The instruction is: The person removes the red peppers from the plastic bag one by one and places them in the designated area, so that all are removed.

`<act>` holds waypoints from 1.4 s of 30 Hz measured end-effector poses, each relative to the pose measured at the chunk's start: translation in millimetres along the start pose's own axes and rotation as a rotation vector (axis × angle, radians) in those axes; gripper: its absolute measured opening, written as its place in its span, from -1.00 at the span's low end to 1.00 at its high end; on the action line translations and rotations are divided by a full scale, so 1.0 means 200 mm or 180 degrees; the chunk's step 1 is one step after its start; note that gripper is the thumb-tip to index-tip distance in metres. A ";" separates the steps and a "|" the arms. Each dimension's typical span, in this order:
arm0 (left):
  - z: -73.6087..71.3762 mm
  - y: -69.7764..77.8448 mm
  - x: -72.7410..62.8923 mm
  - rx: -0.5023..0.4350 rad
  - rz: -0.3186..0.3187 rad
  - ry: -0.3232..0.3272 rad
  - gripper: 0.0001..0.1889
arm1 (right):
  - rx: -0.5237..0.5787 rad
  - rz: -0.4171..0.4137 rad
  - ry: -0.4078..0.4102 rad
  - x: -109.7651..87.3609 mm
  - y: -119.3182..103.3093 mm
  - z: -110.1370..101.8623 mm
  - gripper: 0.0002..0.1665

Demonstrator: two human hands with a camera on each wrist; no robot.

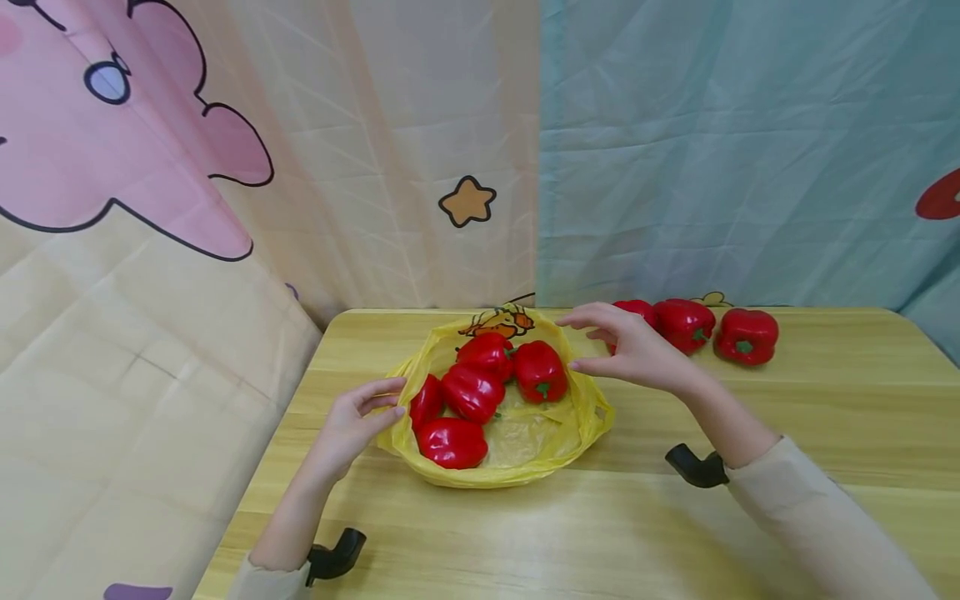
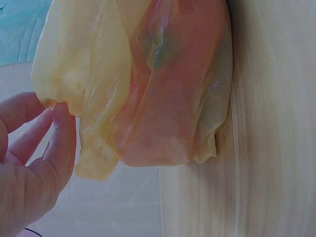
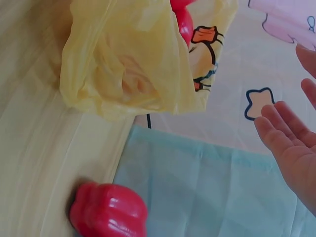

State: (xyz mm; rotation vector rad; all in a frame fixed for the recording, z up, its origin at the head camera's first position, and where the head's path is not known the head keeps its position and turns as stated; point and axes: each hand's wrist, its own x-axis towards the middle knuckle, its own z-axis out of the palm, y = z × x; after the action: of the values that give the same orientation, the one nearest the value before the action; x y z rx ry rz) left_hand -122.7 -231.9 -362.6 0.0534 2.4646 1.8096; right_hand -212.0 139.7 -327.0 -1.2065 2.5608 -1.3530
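A yellow plastic bag (image 1: 495, 478) stands wide-mouthed on the table with several red bell peppers (image 1: 472, 392) inside. My left hand (image 1: 358, 423) pinches the bag's left rim between thumb and fingers. Seen from the left wrist, that hand (image 2: 37, 148) holds the thin plastic (image 2: 106, 64), and a pepper shows through the bag's side. Beyond the right rim, my right hand (image 1: 641, 346) hovers with thumb and fingers spread, holding nothing. The right wrist view shows this hand (image 3: 291, 138) apart from the bag (image 3: 128, 64).
Three more bell peppers, one of them a squat pepper (image 1: 746, 337), lie at the table's back right; the leftmost is partly behind my right hand. The wooden table (image 1: 540, 542) ends at a printed curtain (image 1: 420, 125). Black curved pieces (image 1: 697, 467) are on both wrists.
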 end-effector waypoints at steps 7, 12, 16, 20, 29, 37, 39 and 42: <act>0.00 0.00 0.00 0.0016 -0.0021 -0.0001 -0.56 | 0.0020 0.0077 -0.0118 0.08 -0.01 0.04 -0.42; 0.01 0.00 0.00 0.0017 -0.0078 -0.0004 -0.56 | 0.0090 0.0083 -0.0163 0.14 -0.03 0.07 -0.44; 0.01 0.00 0.00 0.0012 -0.0081 -0.0016 -0.55 | 0.0127 0.0111 -0.0224 0.18 -0.02 0.11 -0.45; 0.01 0.00 0.00 0.0010 -0.0069 -0.0013 -0.56 | 0.0129 0.0159 -0.0310 0.23 -0.02 0.15 -0.44; 0.01 -0.01 0.00 0.0023 -0.0057 -0.0013 -0.56 | 0.0061 0.0074 -0.0427 0.34 -0.01 0.25 -0.47; 0.01 0.00 0.00 0.0009 -0.0073 -0.0014 -0.55 | 0.0214 0.0200 -0.0621 0.39 0.00 0.33 -0.49; 0.01 0.00 0.00 0.0011 -0.0074 -0.0013 -0.55 | 0.0254 0.0236 -0.0637 0.40 0.00 0.35 -0.49; 0.01 0.00 -0.01 0.0014 -0.0073 -0.0004 -0.56 | 0.0274 0.0282 -0.0641 0.42 0.00 0.38 -0.48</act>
State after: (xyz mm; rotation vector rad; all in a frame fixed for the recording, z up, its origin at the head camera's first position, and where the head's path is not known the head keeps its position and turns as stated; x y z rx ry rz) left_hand -121.3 -229.5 -364.0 0.0264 2.4580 1.7943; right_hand -245.5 34.1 -347.5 -1.1369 2.3639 -1.2407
